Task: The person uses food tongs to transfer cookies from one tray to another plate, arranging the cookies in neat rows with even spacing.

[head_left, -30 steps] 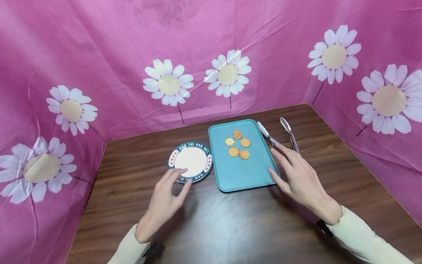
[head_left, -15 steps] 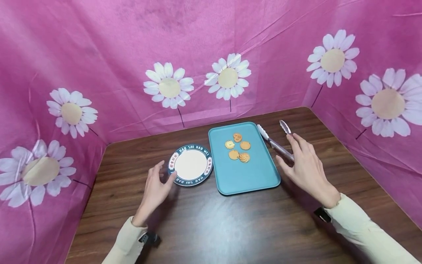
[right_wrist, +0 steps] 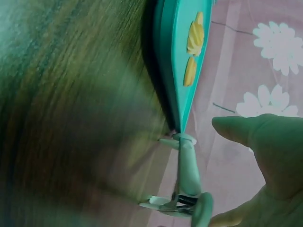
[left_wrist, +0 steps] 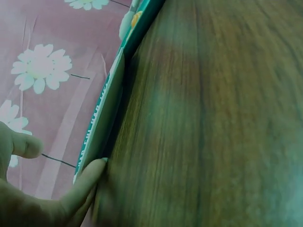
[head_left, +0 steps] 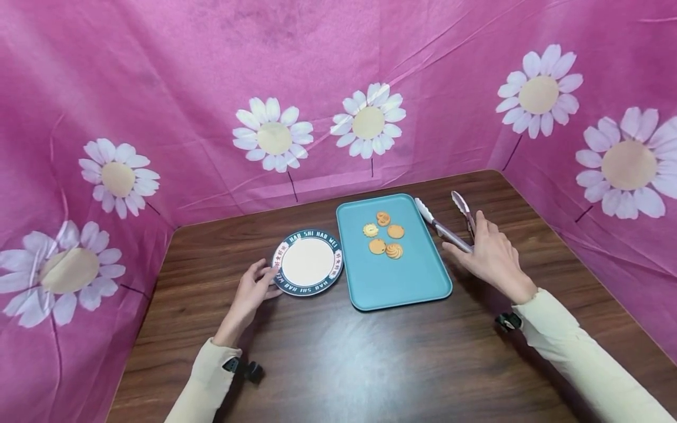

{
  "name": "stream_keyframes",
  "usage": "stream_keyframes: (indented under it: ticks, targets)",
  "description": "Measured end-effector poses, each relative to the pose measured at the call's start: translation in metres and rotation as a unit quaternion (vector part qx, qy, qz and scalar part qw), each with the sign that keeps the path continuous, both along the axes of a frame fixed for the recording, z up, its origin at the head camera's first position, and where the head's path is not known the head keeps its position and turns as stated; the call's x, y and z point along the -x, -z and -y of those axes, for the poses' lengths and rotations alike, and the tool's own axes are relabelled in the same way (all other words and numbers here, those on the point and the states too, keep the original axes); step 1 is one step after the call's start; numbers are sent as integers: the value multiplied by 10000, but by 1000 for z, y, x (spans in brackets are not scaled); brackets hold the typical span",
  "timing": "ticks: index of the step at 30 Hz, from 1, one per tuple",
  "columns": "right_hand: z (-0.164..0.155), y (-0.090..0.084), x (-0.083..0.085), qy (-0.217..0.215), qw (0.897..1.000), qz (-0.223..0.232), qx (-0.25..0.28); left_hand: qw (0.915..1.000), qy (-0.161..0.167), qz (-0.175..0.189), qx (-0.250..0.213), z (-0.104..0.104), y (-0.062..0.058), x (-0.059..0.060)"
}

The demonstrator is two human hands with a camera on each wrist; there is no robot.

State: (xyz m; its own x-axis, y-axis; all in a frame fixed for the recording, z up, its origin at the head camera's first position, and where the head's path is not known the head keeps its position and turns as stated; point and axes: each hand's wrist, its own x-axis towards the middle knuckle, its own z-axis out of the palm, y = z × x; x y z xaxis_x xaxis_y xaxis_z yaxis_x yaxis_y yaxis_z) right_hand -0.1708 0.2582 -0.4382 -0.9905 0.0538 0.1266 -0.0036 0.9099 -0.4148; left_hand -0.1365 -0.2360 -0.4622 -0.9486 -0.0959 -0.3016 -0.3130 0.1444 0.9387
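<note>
Plate [head_left: 307,262] against left hand [head_left: 252,288], tongs [head_left: 449,235] just under right hand [head_left: 496,257], each grip half-spread and empty.

Looks like grained wood on the table [head_left: 338,364], glossy; like smooth, matt plastic on the tray [head_left: 396,288]; like shiny metal on the tongs [head_left: 449,236]. Appears smooth on the plate [head_left: 308,262], ridged on the swirl cookie [head_left: 394,251], and creased, like cloth, on the daisy-print backdrop [head_left: 185,70].
</note>
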Motion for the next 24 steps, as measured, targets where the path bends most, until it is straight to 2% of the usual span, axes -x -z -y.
stream_keyframes:
  ticks: [11, 20, 24]
  targets:
    - [4, 6, 16, 435, 9972, 609, 24, 9994, -45, -121, -331, 6, 11, 2]
    - [6, 18, 28, 618, 9973, 389, 81, 9985, -89, -153, -510, 4, 11, 6]
    - [5, 22, 33, 633, 9969, 441, 163, 9982, -77, -130, -580, 3, 11, 5]
